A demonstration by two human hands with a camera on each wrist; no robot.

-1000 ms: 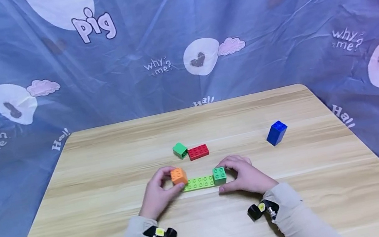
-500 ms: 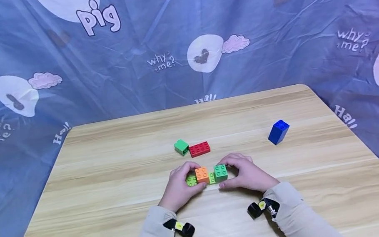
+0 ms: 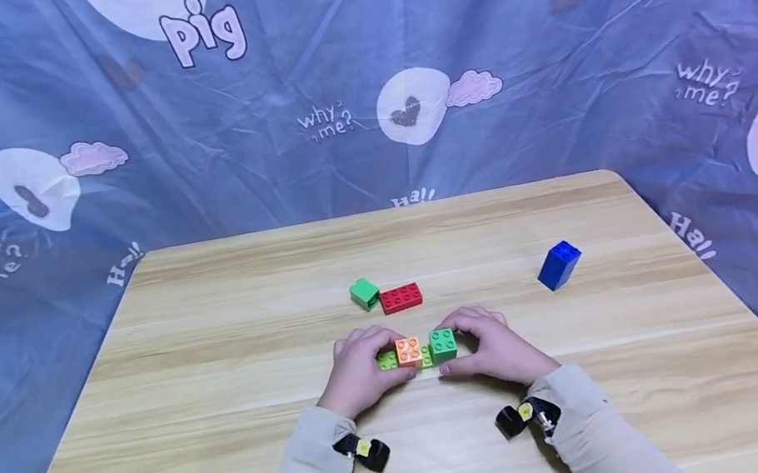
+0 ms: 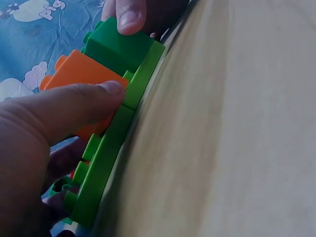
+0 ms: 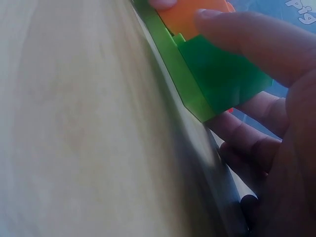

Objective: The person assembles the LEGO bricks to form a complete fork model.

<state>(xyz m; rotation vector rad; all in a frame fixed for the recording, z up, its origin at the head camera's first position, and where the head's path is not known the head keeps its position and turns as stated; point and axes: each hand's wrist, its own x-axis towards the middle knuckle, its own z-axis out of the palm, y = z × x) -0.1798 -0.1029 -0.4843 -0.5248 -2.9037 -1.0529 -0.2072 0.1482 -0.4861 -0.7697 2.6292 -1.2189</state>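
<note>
A low row of light green bricks (image 3: 387, 361) lies on the table; the left wrist view shows a seam along its side (image 4: 112, 138). My left hand (image 3: 358, 375) pinches an orange two-by-two brick (image 3: 408, 349) between thumb and fingers, over the row's studs. Whether the brick is fully seated I cannot tell. At the row's right end stands a green brick (image 3: 443, 343), which my right hand (image 3: 496, 347) holds with thumb in front and fingers behind. A narrow gap with light green studs separates the orange and green bricks.
Beyond the hands lie a red brick (image 3: 401, 298) and another green brick (image 3: 364, 293) on its side. A tall blue brick (image 3: 559, 265) is farther right on the wooden table (image 3: 222, 298). A printed blue cloth (image 3: 261, 173) hangs behind the table.
My left hand has carried the orange brick rightward from the row's left end, nearer to the green brick. The right hand stays in place around the green brick.
</note>
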